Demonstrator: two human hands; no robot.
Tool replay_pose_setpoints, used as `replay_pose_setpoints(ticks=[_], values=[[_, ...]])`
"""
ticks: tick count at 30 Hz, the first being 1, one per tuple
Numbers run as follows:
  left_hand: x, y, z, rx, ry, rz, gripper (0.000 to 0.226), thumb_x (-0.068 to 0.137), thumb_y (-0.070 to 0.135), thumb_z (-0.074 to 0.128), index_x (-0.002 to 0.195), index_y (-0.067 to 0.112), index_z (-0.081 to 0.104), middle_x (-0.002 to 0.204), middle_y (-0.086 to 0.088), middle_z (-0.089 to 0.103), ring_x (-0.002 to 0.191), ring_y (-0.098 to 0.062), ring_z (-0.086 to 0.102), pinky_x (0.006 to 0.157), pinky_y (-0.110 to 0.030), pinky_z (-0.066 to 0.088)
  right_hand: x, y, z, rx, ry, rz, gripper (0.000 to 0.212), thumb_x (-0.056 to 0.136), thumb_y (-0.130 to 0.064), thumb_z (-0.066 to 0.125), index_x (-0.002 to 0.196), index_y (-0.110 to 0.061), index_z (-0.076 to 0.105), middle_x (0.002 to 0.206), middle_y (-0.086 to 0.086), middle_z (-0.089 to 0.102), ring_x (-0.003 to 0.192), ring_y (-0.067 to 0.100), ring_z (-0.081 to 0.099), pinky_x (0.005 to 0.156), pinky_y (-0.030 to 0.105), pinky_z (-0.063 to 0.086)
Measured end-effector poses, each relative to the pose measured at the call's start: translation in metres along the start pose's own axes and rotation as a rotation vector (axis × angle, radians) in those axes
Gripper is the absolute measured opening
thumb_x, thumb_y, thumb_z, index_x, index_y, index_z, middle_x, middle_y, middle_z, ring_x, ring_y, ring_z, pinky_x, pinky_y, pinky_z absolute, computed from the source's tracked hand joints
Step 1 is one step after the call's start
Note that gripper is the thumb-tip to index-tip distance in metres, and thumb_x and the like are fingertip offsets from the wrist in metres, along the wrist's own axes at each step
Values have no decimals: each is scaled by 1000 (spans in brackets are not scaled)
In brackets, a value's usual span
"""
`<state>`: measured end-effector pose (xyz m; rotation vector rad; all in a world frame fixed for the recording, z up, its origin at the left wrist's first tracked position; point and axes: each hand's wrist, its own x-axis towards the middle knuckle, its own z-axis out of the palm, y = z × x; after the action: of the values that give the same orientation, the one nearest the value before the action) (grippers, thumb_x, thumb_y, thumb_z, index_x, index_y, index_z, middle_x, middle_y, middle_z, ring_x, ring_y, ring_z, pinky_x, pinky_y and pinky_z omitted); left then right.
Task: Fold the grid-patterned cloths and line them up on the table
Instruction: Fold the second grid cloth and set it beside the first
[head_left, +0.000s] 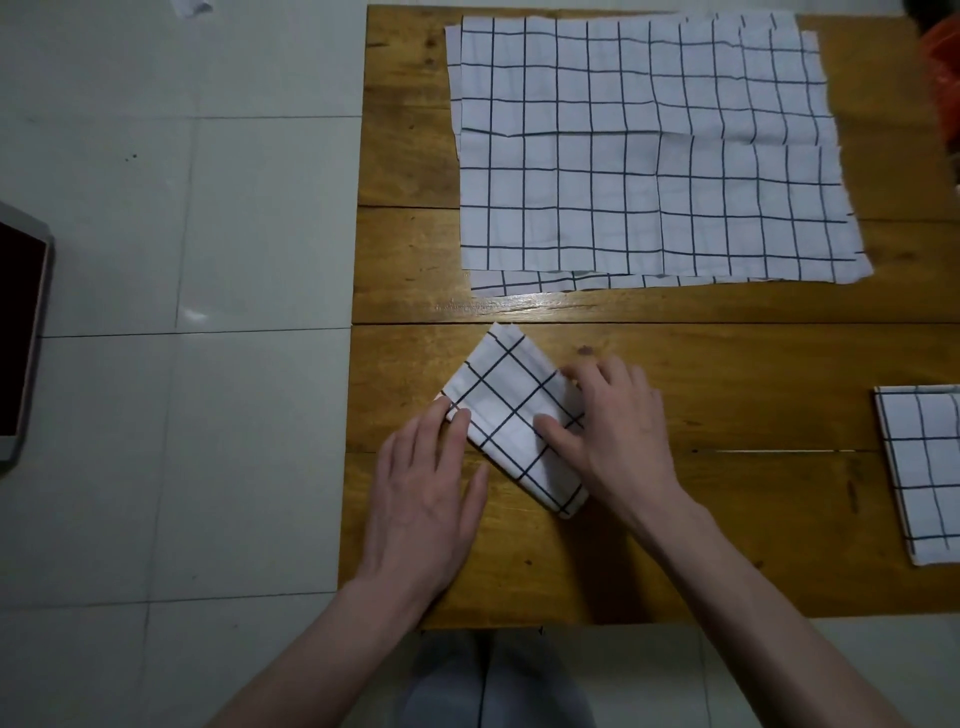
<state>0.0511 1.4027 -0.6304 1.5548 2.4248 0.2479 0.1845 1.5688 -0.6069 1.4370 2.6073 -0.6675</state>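
A small folded white cloth with a black grid (511, 410) lies turned diagonally on the wooden table (727, 374), near its front left. My left hand (423, 499) presses its fingertips on the cloth's left corner. My right hand (615, 431) rests flat on the cloth's right edge, thumb on top of the fabric. A stack of unfolded grid cloths (649, 150) lies spread flat at the back of the table. Another folded grid cloth (922, 467) sits at the right edge, partly cut off by the frame.
The table's left edge borders a white tiled floor (182, 364). A dark screen with a pale frame (21, 332) stands at the far left. Something orange (943, 67) shows at the top right corner. My legs are below the table's front edge.
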Motion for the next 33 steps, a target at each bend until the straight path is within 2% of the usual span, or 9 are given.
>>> replay_pose_setpoints(ticks=[4,6,9,13,17,23,26,30,33], values=[[-1,14,1,-138,21,-76,50,104,38,48,149,17,45,157,-9,40,143,-26,41,114,-46,42,-7,-3,3,241,-33,52,20,97,-38,64,111,-26,55,105,-9,56,95,11,54,79,27,47],[0,20,0,-208,34,-115,49,104,38,49,149,18,44,157,-7,39,141,-24,42,113,-45,43,-11,-3,1,485,-84,121,18,99,-30,65,114,-28,55,100,-15,63,86,4,62,66,19,48],[4,25,-3,-303,51,-234,54,102,38,52,151,20,40,156,-2,39,139,-19,41,113,-41,41,-16,-3,-3,700,-181,178,32,98,-30,66,129,-32,57,110,-20,63,97,2,64,73,20,52],[11,30,-12,-402,76,-376,58,101,43,50,153,23,36,150,1,41,136,-14,38,109,-30,33,-25,-1,-8,856,-182,203,10,100,-33,65,110,-33,66,102,-16,72,94,1,69,76,30,61],[18,34,-25,-574,30,-507,55,102,47,51,151,29,39,140,8,43,128,-11,44,108,-36,44,-35,-3,-21,1008,-186,203,13,100,-30,64,113,-29,65,107,-20,72,97,5,71,72,30,63],[31,46,-54,-1280,-194,-783,26,105,38,53,129,29,55,122,5,66,99,-6,68,68,-19,57,-50,-6,-43,1197,-172,245,18,96,-24,67,112,-19,67,106,-6,75,95,15,75,69,31,63],[34,52,-61,-1404,-217,-753,29,104,35,56,130,22,61,120,1,72,103,-11,72,77,-26,63,-57,-4,-47,1238,-162,258,22,93,-26,67,113,-16,66,106,-3,76,96,16,75,68,30,62],[37,56,-65,-1370,-136,-691,13,101,33,62,107,26,70,110,-2,75,106,-23,72,93,-50,61,-66,1,-50,1224,-116,269,16,98,-23,63,110,-12,67,102,3,76,93,19,75,68,31,62],[41,59,-75,-1325,-106,-637,9,101,30,62,101,25,70,100,-2,75,98,-24,73,84,-48,64,-70,5,-53,1126,-67,267,17,98,-31,62,101,-17,71,99,6,74,94,24,71,74,38,63]])
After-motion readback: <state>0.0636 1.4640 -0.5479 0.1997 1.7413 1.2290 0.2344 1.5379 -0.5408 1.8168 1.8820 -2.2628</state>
